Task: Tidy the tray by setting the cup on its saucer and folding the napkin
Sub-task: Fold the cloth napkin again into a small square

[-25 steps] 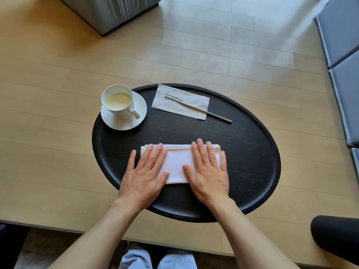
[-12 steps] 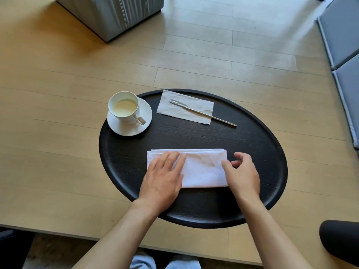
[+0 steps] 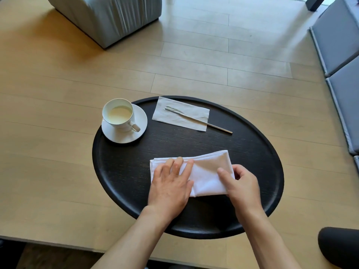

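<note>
A white cloth napkin (image 3: 206, 177), folded into a long strip, lies on the near half of the black oval tray (image 3: 258, 171). My left hand (image 3: 171, 183) rests flat on the napkin's left part, fingers spread. My right hand (image 3: 240, 185) pinches the napkin's right end, which is lifted off the tray and curls toward the left. A white cup (image 3: 119, 115) with pale liquid stands on its white saucer (image 3: 139, 117) at the tray's far left edge.
A grey paper napkin (image 3: 174, 115) with a thin metal utensil (image 3: 209, 124) across it lies at the tray's far side. The tray sits on a light wooden table. A grey upholstered seat (image 3: 108, 14) stands beyond, grey cushions (image 3: 338, 45) at right, a dark rounded object (image 3: 340, 247) at lower right.
My right hand left the top of the napkin, went to its right end, took hold and raised that end. My left hand stayed pressed on the left part.
</note>
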